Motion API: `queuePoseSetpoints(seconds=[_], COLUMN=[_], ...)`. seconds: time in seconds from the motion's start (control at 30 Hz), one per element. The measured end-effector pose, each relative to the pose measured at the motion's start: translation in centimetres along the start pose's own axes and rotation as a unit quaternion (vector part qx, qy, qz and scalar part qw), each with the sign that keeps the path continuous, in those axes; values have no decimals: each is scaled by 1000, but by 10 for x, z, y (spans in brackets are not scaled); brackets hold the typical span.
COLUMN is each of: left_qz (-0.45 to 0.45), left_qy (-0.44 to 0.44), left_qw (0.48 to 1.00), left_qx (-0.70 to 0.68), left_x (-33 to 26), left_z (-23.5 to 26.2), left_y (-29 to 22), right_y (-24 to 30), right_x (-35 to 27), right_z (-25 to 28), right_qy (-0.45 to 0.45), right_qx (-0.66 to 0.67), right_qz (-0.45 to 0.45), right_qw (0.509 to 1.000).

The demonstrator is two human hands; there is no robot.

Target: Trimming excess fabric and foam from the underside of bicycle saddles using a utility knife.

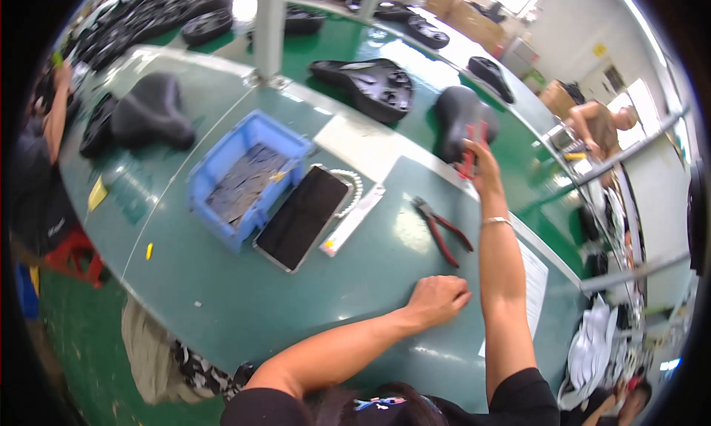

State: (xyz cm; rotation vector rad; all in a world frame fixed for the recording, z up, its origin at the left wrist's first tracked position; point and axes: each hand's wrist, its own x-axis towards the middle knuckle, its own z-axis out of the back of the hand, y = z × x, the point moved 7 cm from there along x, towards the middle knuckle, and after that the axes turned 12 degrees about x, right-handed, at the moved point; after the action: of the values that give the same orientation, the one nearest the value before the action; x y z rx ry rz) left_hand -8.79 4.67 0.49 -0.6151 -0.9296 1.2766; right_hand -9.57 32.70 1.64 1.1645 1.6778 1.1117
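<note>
My right hand [485, 167] is stretched out to the far side of the table, its fingers closed around red-handled pliers [467, 164]. Just beyond it lies a black bicycle saddle [456, 118], partly behind the tool; whether they touch is unclear. My left hand [438, 300] rests on the green tabletop [363, 293] with curled fingers, and nothing shows in it. Between the two hands and a little left lies a second pair of pliers [442, 230] with dark red handles, jaws pointing away from me.
Left of centre stands a blue bin [248, 118] with thin dark pieces, beside a phone [302, 218] and a white strip [354, 220]. An upturned saddle [366, 85] lies beyond the table's far ledge. Two saddles [152, 111] sit at left. A metal post [270, 33] rises behind the bin.
</note>
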Motion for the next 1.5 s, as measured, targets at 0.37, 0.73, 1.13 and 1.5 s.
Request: queuePoseSetpoints(seconds=[0.37, 0.73, 1.13, 1.5], left_qz=[16, 13, 50, -17], left_qy=[29, 20, 49, 37], left_qw=[999, 1000, 996, 999], left_qx=[-36, -1, 54, -18], left_x=[5, 9, 3, 11], left_z=[-2, 1, -12, -2], left_y=[-2, -10, 4, -5], right_y=[-3, 40, -31, 36], right_x=[25, -47, 17, 17], right_z=[-31, 91, -70, 0], right_qy=[55, -34, 8, 21], right_qx=[-400, -12, 239, 315], right_qz=[92, 20, -92, 62], right_qw=[910, 999, 967, 947])
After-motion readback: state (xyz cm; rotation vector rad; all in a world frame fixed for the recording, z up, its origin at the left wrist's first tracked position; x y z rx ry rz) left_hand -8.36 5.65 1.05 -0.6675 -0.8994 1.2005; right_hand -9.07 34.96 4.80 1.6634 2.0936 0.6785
